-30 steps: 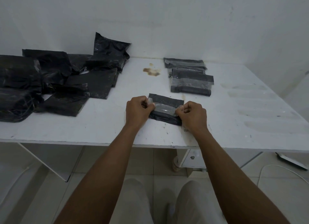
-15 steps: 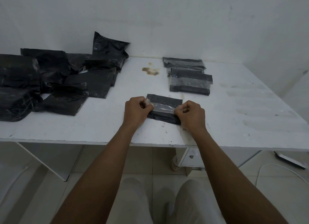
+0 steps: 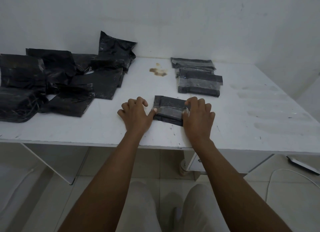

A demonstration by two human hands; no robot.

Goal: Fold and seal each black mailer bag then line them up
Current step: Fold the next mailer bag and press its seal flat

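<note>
Both fists have opened: your left grip (image 3: 134, 115) lies spread, thumb touching the left end of the folded mailer bag (image 3: 168, 103); your right grip (image 3: 197, 117) presses its right end, fingers apart, near the front of the worktop (image 3: 242, 121). Rub the tape (image 3: 170, 110) flat outward before lining it up below the sealed bags (image 3: 199, 83).

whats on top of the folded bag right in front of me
A shiny clear strip runs across the folded mailer bag. The right hand covers its right end; the left hand touches its left edge.

Bare packing room, white table (image 3: 242, 128), mailer bags (image 3: 60, 86)
</note>
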